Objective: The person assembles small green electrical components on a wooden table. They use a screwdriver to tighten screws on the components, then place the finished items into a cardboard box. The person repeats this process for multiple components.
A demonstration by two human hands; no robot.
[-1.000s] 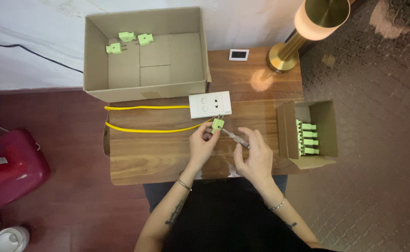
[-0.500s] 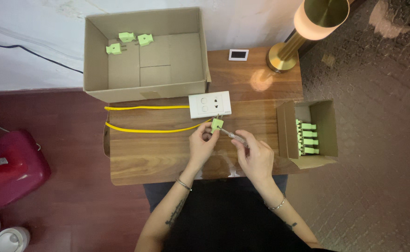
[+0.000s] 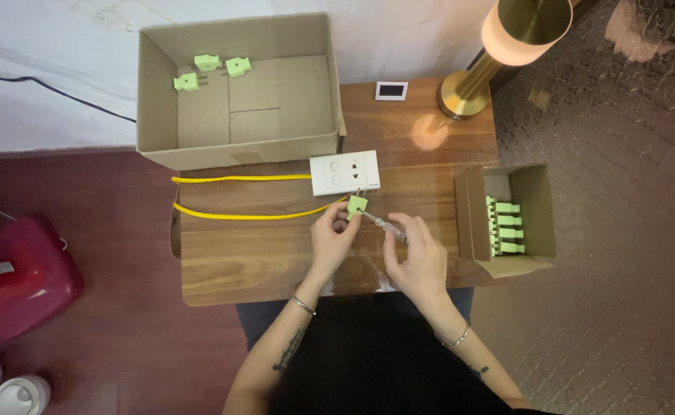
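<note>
My left hand (image 3: 331, 240) pinches a small light-green plug (image 3: 356, 205) just below the white socket block (image 3: 344, 173). My right hand (image 3: 417, 255) grips a slim clear-handled screwdriver (image 3: 383, 224) whose tip points at the plug. A yellow cable (image 3: 237, 197) loops from the socket block to the left across the wooden table (image 3: 253, 253). To the right, a small cardboard box (image 3: 506, 215) holds several green plugs (image 3: 504, 227) in a row.
A large open cardboard box (image 3: 237, 88) at the back holds three green plugs (image 3: 210, 69). A brass lamp (image 3: 499, 54) and a small white device (image 3: 391, 91) stand at the back right. A red object (image 3: 14, 277) and two cans (image 3: 3, 388) sit on the floor at left.
Both hands stay at the green plug; the screwdriver has shifted only slightly against it.
</note>
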